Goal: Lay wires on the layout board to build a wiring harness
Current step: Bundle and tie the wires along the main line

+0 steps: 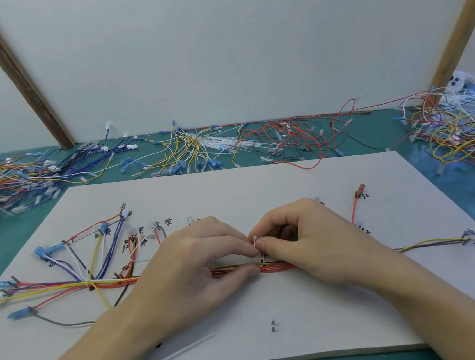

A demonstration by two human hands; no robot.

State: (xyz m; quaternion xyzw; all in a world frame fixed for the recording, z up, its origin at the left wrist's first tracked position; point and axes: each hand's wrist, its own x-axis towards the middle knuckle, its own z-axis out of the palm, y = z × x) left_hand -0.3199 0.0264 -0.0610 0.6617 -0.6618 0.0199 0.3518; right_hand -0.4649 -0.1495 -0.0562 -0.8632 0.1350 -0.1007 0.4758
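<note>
The middle stretch of the wire bundle (109, 282) is hidden under the left hand (198, 267) and right hand (304, 240). The handwritten labels (164, 223) on the board (332, 316) cannot be read. The loose wire piles (2, 184) are cut off by both side edges.

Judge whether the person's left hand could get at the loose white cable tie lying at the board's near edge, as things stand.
Probably yes, though not freely. The loose cable tie lies uncovered on the layout board beside the left forearm, with nothing over it. But the left hand is pinching another tie at the wire bundle and would need to let go first.
</note>
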